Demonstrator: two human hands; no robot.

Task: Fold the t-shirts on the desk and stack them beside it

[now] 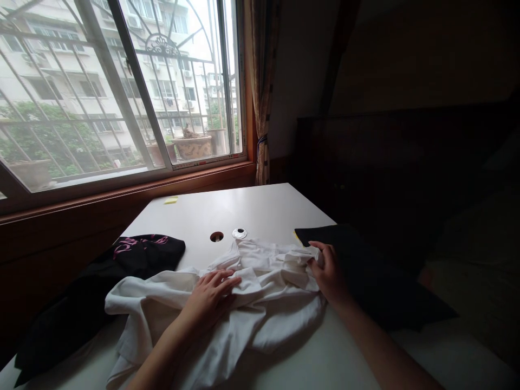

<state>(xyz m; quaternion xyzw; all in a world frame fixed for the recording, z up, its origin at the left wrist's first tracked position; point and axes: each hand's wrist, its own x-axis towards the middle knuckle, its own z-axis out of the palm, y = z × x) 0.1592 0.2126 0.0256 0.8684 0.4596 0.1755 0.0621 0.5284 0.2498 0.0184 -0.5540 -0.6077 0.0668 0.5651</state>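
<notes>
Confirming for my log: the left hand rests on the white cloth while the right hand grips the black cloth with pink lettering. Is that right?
No: in the head view, the right hand grips the white cloth, not the black cloth; the left hand rests on the white one.

No complete word can be read with certainty. Pink stylised lettering [123, 248] is noted on the black cloth [81, 304] at the left; it is viewed at a slant, and its wording cannot be established. Small reddish marks [202, 161] are observed along the lower rail of the window frame [179, 168], too small to be deciphered.
</notes>
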